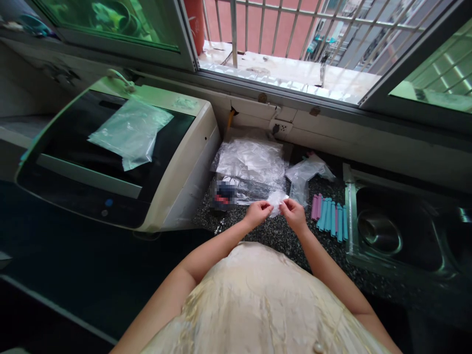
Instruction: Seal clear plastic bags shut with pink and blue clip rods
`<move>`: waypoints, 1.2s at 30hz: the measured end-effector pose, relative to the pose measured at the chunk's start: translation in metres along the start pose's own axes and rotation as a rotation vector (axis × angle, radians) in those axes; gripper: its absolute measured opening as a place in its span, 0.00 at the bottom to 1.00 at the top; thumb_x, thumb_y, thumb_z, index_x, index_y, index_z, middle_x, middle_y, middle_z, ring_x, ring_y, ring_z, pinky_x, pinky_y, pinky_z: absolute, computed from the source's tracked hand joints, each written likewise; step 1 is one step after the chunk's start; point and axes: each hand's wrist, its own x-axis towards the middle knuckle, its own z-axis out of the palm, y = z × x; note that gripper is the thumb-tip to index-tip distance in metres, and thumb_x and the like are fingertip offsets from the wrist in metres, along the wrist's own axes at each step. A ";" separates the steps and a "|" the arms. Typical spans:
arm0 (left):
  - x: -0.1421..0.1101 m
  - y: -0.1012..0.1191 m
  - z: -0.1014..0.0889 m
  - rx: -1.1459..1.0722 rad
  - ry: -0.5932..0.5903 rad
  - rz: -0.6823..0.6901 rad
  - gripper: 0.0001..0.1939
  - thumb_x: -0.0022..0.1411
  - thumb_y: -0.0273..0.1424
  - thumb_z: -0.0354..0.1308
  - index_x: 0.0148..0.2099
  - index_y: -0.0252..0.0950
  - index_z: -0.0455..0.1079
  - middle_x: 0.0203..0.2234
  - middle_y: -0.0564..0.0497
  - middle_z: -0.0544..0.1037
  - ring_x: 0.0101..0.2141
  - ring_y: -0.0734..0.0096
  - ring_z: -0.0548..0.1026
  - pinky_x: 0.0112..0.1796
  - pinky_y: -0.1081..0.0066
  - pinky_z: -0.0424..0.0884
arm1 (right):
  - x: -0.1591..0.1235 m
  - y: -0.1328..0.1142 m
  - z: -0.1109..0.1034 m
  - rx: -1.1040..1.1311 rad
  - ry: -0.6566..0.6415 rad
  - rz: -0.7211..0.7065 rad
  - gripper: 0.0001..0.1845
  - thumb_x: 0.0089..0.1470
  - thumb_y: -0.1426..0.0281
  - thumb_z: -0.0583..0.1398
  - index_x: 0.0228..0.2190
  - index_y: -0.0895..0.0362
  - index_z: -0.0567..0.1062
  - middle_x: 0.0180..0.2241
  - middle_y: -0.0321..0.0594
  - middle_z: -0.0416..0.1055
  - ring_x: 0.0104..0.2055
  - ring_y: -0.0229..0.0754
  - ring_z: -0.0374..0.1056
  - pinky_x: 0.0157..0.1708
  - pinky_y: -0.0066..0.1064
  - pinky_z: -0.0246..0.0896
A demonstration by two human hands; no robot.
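The left hand [259,212] pinches one side of a crumpled clear plastic bag [276,202] between thumb and fingers, and the right hand [294,214] pinches the other side the same way. The bag hangs between the two, just above the dark speckled counter [265,233], near its front edge. Film this thin probably clings to itself and slips, so a light fingertip pinch on both sides, with an even, gentle pull, should spread it without tearing; rubbing the layers between thumb and finger would help part them.

Just beyond the hands lies a loose pile of clear bags [252,160], best left undisturbed by the knuckles. A blurred dark object [223,194] sits to its left. Another bag [309,172] lies to the right, near a row of pink and blue clips [330,216] beside the sink [351,211]. Farther left, a flat bag [131,130] rests on the washing machine [184,162].
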 end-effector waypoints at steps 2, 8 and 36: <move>0.004 0.000 -0.003 -0.025 0.038 -0.003 0.10 0.50 0.33 0.53 0.23 0.32 0.66 0.16 0.56 0.66 0.20 0.79 0.61 0.24 0.76 0.58 | 0.001 0.000 -0.001 -0.010 0.011 0.005 0.13 0.45 0.59 0.55 0.20 0.56 0.67 0.14 0.30 0.61 0.18 0.34 0.57 0.19 0.26 0.53; 0.015 -0.001 -0.032 0.060 0.169 -0.013 0.08 0.50 0.30 0.51 0.21 0.33 0.63 0.14 0.57 0.63 0.20 0.79 0.60 0.23 0.77 0.56 | 0.006 0.004 -0.015 -0.064 0.058 0.015 0.15 0.46 0.58 0.55 0.20 0.56 0.67 0.15 0.32 0.61 0.18 0.34 0.56 0.19 0.26 0.52; 0.048 0.002 -0.079 0.294 0.185 0.379 0.07 0.52 0.27 0.49 0.23 0.36 0.62 0.31 0.46 0.74 0.32 0.72 0.71 0.31 0.73 0.67 | 0.105 0.015 -0.015 0.471 0.278 0.134 0.12 0.38 0.60 0.59 0.20 0.56 0.65 0.22 0.34 0.70 0.23 0.35 0.65 0.21 0.27 0.62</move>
